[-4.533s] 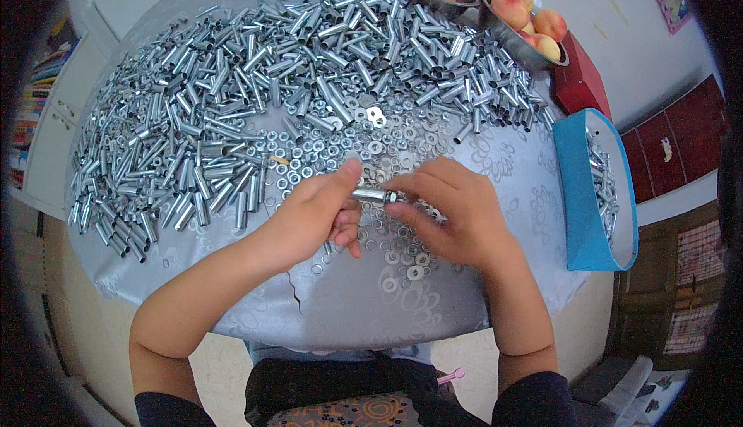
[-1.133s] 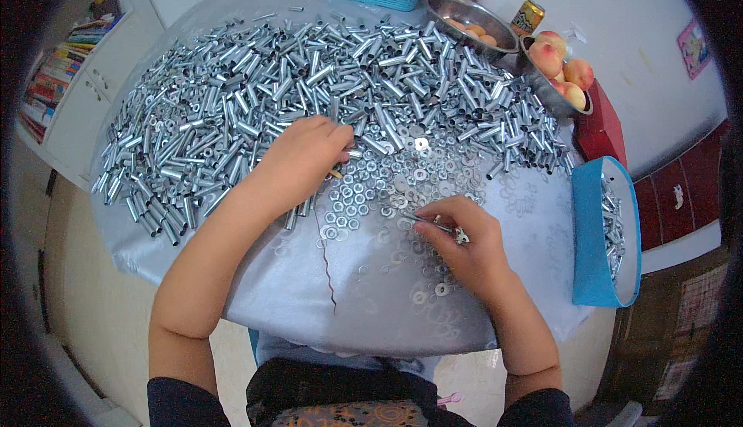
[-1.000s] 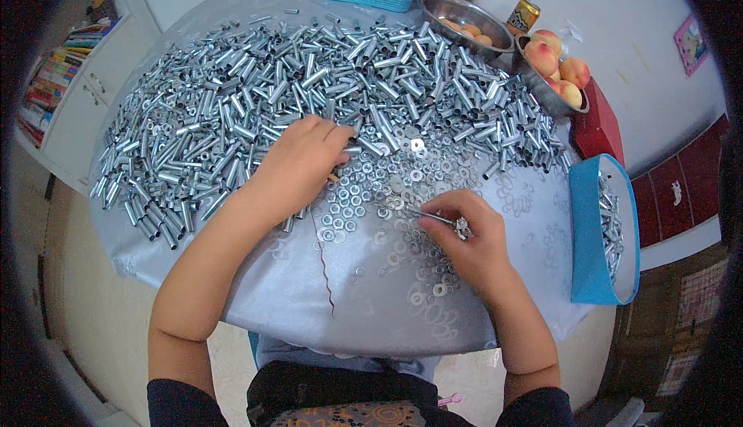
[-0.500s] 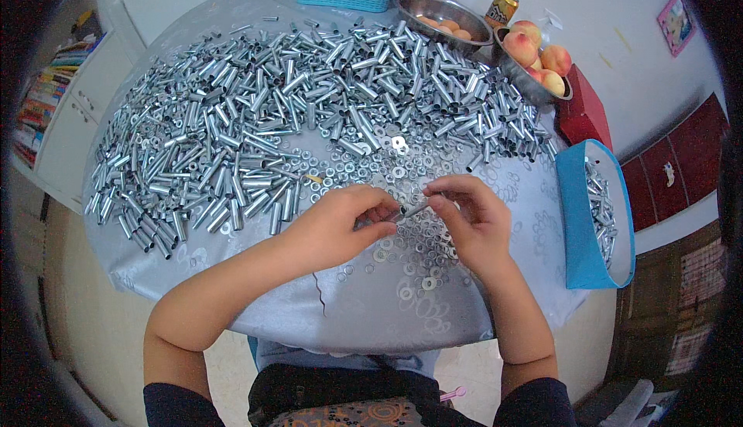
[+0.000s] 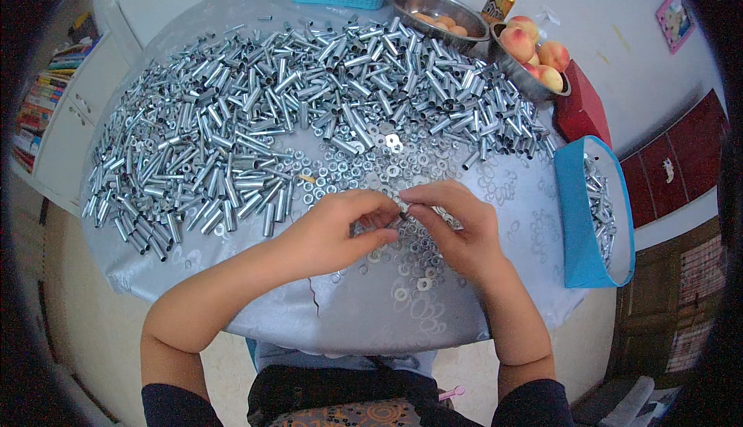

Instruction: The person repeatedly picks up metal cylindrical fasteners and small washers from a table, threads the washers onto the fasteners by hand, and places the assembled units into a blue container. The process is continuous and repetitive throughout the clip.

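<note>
Table: tubes, washers w/ hands.

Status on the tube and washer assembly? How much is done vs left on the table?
Done: a modest batch of metal pieces lies in the blue bin at the right. In hand: left hand and right hand meet over a small metal part, above the loose washers. Left: the big heap of metal tubes covers most of the table. Early days, it seems.

Left hand and right hand meet at frame centre, pinching a small metal part over scattered washers.
</note>
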`<control>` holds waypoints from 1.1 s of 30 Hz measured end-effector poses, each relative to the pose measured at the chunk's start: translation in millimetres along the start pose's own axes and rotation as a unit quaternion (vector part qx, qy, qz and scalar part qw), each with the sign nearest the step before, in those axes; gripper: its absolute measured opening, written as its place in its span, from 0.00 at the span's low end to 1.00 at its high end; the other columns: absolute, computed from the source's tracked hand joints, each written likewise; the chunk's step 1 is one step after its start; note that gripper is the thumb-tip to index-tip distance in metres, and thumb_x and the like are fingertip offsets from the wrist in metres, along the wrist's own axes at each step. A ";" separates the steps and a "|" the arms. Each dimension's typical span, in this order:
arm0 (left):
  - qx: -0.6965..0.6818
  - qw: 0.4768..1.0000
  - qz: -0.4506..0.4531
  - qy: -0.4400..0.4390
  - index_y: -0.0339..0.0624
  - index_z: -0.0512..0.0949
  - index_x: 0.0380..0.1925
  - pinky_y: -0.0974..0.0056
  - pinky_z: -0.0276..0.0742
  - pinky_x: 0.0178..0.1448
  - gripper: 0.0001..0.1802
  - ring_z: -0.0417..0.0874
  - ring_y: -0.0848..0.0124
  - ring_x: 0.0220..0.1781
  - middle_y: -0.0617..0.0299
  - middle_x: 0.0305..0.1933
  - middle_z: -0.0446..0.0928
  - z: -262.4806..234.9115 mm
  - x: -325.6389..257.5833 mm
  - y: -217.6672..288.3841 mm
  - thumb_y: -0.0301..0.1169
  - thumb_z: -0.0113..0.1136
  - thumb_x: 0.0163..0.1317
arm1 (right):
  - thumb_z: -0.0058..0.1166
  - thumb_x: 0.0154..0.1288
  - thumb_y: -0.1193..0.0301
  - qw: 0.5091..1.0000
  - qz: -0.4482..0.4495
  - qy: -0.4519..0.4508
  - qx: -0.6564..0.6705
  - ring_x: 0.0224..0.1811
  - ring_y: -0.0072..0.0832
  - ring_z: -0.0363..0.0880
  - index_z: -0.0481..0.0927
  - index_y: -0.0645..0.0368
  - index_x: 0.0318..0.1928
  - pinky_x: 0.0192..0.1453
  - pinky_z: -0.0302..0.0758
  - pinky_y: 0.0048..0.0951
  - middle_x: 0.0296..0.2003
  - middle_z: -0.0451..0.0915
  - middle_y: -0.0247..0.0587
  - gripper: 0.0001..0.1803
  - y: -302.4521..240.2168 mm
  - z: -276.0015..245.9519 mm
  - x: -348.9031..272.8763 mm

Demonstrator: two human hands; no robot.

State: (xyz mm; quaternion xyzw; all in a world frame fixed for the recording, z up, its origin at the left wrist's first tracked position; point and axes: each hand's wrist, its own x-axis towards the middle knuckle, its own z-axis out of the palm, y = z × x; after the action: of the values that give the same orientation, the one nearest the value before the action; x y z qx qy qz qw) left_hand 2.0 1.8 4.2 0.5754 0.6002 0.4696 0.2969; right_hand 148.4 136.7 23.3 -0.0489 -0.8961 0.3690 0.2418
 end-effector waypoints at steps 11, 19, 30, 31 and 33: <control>-0.212 0.975 -0.053 0.036 0.39 0.72 0.46 0.73 0.71 0.39 0.16 0.75 0.79 0.35 0.64 0.33 0.74 -2.6 2.9 -2.2 0.23 0.56 0.56 | 0.50 0.57 0.76 0.999 0.029 0.029 -0.028 0.49 0.43 0.72 0.71 0.59 0.50 0.54 0.67 0.36 0.45 0.74 0.48 0.17 -9.4 -4.4 0.5; -0.204 0.975 -0.087 0.019 0.37 0.71 0.47 0.74 0.70 0.40 0.17 0.74 0.80 0.36 0.64 0.33 0.76 -9.9 7.5 -10.8 0.22 0.56 0.56 | 0.53 0.52 0.77 0.985 -0.039 0.007 -0.170 0.41 0.40 0.73 0.77 0.61 0.38 0.46 0.69 0.36 0.36 0.76 0.44 0.10 3.9 -10.4 5.6; -0.258 0.956 -0.124 0.057 0.34 0.72 0.37 0.72 0.74 0.38 0.09 0.80 0.75 0.33 0.57 0.31 0.79 -14.7 9.3 -8.6 0.24 0.56 0.57 | 0.53 0.50 0.80 0.979 -0.041 -0.048 -0.195 0.41 0.40 0.72 0.76 0.62 0.38 0.47 0.69 0.36 0.35 0.76 0.43 0.11 19.5 -2.1 -0.2; -0.263 0.955 -0.124 0.060 0.33 0.72 0.36 0.72 0.75 0.38 0.08 0.80 0.74 0.33 0.56 0.31 0.79 -15.7 9.6 -9.9 0.24 0.56 0.57 | 0.53 0.50 0.80 0.979 -0.049 -0.058 -0.187 0.41 0.40 0.72 0.76 0.62 0.38 0.47 0.69 0.36 0.35 0.76 0.43 0.11 17.8 -2.1 1.0; -0.281 0.948 -0.131 0.074 0.34 0.72 0.35 0.71 0.75 0.38 0.08 0.80 0.73 0.33 0.56 0.31 0.79 -17.7 8.7 -9.7 0.25 0.56 0.57 | 0.53 0.51 0.80 0.979 -0.059 -0.070 -0.180 0.41 0.40 0.72 0.76 0.62 0.38 0.47 0.69 0.36 0.34 0.76 0.44 0.11 14.5 0.5 1.6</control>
State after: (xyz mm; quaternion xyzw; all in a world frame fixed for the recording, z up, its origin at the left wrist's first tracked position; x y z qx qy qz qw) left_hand -19.3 7.3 3.8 0.3488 0.5339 0.6175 0.4605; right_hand 145.5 147.3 13.7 -0.0124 -0.9639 0.1895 0.1867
